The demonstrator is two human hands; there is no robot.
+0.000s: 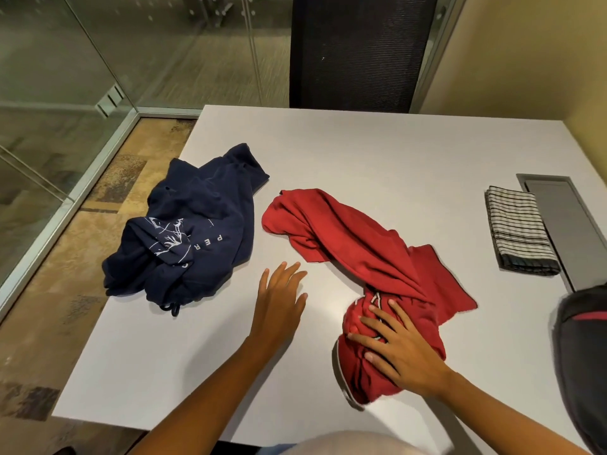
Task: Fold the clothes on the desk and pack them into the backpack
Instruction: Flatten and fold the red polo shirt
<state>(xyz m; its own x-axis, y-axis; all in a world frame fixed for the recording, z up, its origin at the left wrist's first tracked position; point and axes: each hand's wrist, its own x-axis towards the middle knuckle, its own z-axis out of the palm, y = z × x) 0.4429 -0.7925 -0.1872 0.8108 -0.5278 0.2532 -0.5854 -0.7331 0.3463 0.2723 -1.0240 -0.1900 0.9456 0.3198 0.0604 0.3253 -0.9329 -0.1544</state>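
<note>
Clothes: red shirt (354, 244) crumpled on desk (394, 152); navy shirt (190, 231) heaped to its left.
Hands: right grip (397, 349) flat on red shirt's near end, fingers spread; left grip (279, 303) spread, just left.
Around: checked cloth (519, 231), backpack (584, 356) right of it.

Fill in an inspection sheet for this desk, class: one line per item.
Surface: white desk, grey hatch at right.
Job's things: navy garment crumpled, left; red garment crumpled, centre; backpack at right edge, partly seen.
Clutter: folded checked cloth beside the hatch.
Grips: left hand open over bare desk; right hand rests spread on the red garment.
Cables: nothing seen.
Surroundings: black chair beyond desk; glass wall at left.
</note>
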